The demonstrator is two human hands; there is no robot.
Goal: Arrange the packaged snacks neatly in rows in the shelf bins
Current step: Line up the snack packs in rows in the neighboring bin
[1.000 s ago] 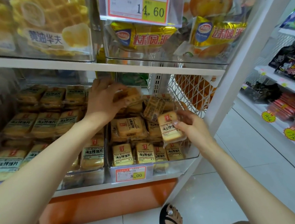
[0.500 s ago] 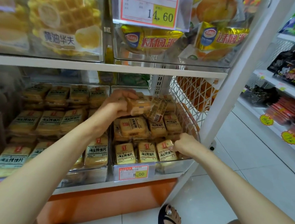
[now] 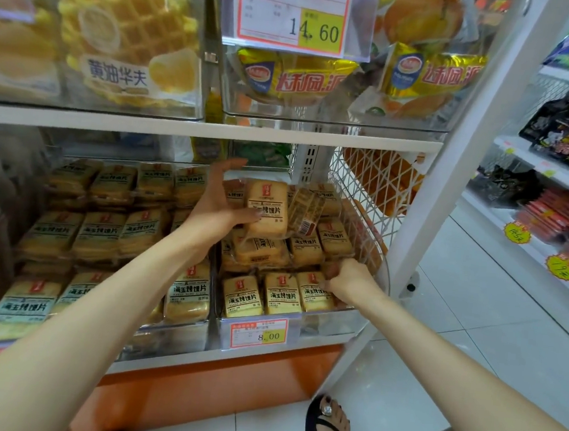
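Left hand: raised over the back of the right bin. The thumb lies across the front of a packet and the other fingers reach up behind it, so the packet is gripped between them.
Held packet: a tan wrapped snack, upright with its label facing the camera. It sits just right of the left thumb, above the packets piled in the bin.
Tilted packet: leans on edge just right of the held packet.
Right hand: low at the bin's front right corner, knuckles up. Its fingers curl down at the end packet's top right corner. The fingertips are hidden, so I cannot tell whether they pinch or only press.
End packet: rightmost of three in the front row, just below and left of the right fingers.
Front-row neighbours: two like packets further left of the right fingers, side by side with labels forward.
Right bin: clear plastic.
Small price tag: on the bin's front wall, below and left of the right fingers.
Left bin: left of the left wrist.
Left-bin packets: lie in rows.
Shelf board: just above the left fingers.
Waffle packs: higher up, left.
Yellow packs: above the board.
Large price tag: topmost.
Mesh side panel: right of both hands.
Sandalled foot: on the tiled floor, well below the right fingers.
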